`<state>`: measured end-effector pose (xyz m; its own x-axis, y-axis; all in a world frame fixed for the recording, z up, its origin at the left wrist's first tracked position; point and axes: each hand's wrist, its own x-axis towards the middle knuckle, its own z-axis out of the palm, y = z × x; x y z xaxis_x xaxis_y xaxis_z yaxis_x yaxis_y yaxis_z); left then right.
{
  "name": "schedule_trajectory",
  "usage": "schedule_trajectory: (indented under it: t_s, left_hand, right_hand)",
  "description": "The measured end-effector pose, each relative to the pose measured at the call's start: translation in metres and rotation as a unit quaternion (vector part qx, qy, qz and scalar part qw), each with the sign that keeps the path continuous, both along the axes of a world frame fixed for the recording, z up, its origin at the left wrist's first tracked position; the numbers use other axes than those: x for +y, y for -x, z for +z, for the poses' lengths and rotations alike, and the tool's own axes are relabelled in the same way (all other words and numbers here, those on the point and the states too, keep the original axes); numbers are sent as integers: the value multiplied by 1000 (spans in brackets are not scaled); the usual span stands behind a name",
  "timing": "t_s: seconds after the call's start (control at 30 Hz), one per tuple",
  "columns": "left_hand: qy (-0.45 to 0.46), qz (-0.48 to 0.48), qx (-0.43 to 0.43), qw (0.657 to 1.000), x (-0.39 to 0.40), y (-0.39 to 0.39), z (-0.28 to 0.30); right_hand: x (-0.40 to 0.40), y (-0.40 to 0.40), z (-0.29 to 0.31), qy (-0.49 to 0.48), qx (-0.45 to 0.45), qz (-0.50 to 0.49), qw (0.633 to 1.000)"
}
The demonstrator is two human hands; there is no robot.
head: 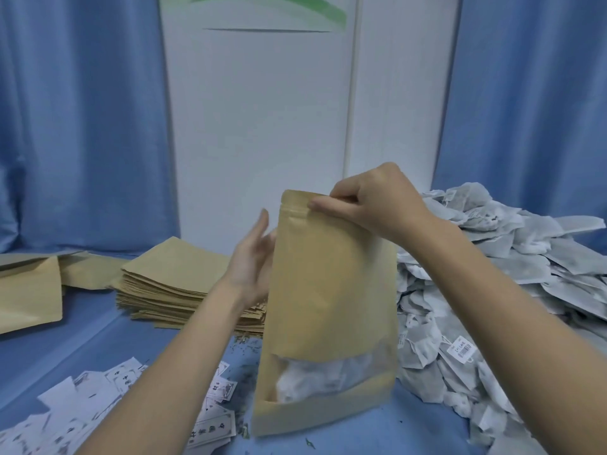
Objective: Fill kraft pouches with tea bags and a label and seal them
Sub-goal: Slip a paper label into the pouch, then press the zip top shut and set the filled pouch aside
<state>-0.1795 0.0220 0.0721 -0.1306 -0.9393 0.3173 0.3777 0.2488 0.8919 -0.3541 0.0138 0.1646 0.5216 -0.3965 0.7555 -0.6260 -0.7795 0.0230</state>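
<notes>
Head view: the pouch (328,290) is stood upright on the bench (410,428), its base resting on the blue cover, with tea bags seen through the window near its foot. The zip strip at its top is pinched by the right hand (374,201), thumb in front and fingers (341,192) curled over the rim. The left hand (251,257) is held flat against the pouch's left edge, its fingers straight and gripping nothing.

Left of the pouch a stack of empty pouches (177,284) is piled; right of it a heap of tea bags (492,290) is spread; labels (108,399) are scattered in front of it to the left.

The seal is judged half done. A gap could be left if the pinch is run along the zip unevenly, or if a bag string is caught in the strip. With only a flat palm as support, the pouch could be tipped over by the press. Whether a label is inside cannot be told.
</notes>
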Motion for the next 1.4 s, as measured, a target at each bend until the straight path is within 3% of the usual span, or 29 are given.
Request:
schedule_trajectory:
  t_s: [0.03, 0.1, 0.23, 0.3, 0.37, 0.47, 0.6, 0.8, 0.9, 1.03, 1.23, 1.4]
  left_hand:
    - [5, -25, 20, 999, 5, -5, 8]
    - [35, -39, -32, 998, 5, -13, 18]
    - [104, 47, -155, 981, 6, -8, 24]
    - [100, 97, -130, 982, 7, -5, 24]
    - [101, 122, -105, 982, 7, -4, 21]
    - [100, 126, -82, 984, 7, -10, 19]
    - [88, 121, -46, 988, 11, -21, 20]
    - [81, 154, -21, 985, 13, -13, 6]
    - [71, 179, -10, 981, 12, -6, -1]
    - [70, 212, -1, 975, 8, 0, -9]
    - [82, 211, -43, 973, 8, 19, -17]
    - [107, 278, -29, 954, 11, 16, -18]
  right_hand:
    - [1, -2, 2, 13, 17, -16, 1000]
    - [3, -8, 6, 33, 54, -51, 997]
    - [5, -19, 10, 75, 102, -103, 987]
    - [5, -20, 9, 69, 77, -95, 990]
    - [4, -12, 7, -3, 25, -43, 999]
    - [-4, 12, 5, -108, -24, 50, 993]
    - [-18, 41, -1, -137, -37, 60, 988]
    - [-38, 47, -9, -96, 7, -41, 995]
    - [-42, 44, -9, -84, 7, -43, 996]
    - [-42, 38, -11, -59, 90, -80, 991]
    - [-32, 4, -14, -174, 115, 5, 978]
    - [-34, -3, -12, -186, 105, 1, 977]
